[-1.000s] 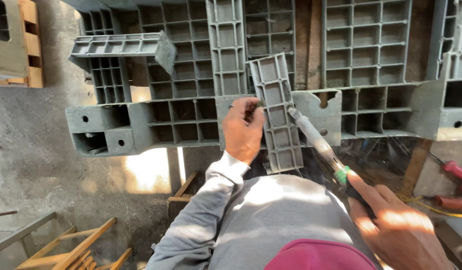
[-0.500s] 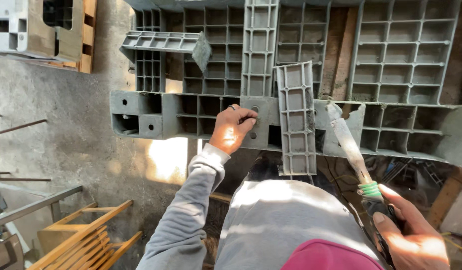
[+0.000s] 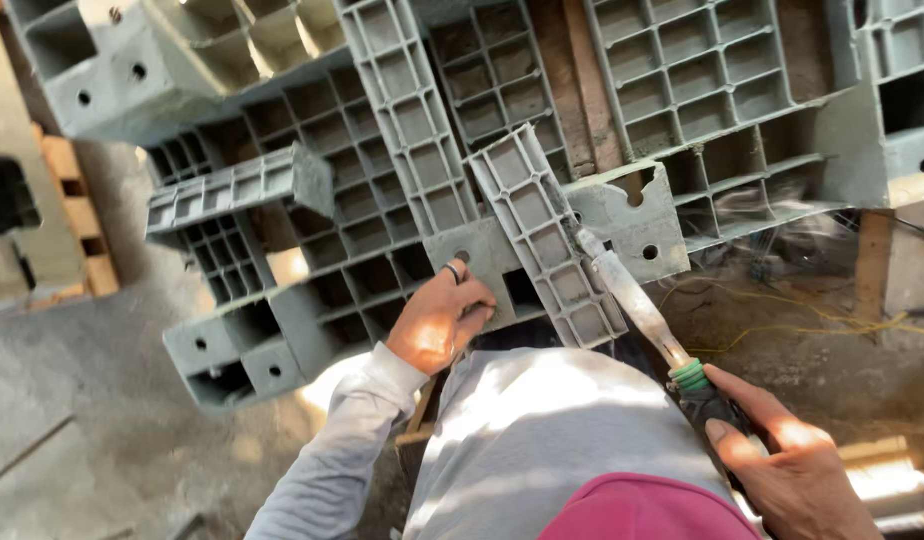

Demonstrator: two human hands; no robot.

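Above a dusty concrete floor (image 3: 92,440), left hand (image 3: 440,325) rests spread on grey pallet (image 3: 382,270); right hand's (image 3: 782,470) grip clamps tool (image 3: 632,300).

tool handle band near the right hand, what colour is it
Green: the band sits just above the black grip held by the right hand, seen best in the head view.

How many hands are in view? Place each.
2. The left hand rests on the grey plastic pallet; the right hand, lower right, grips a long tool. No others show.
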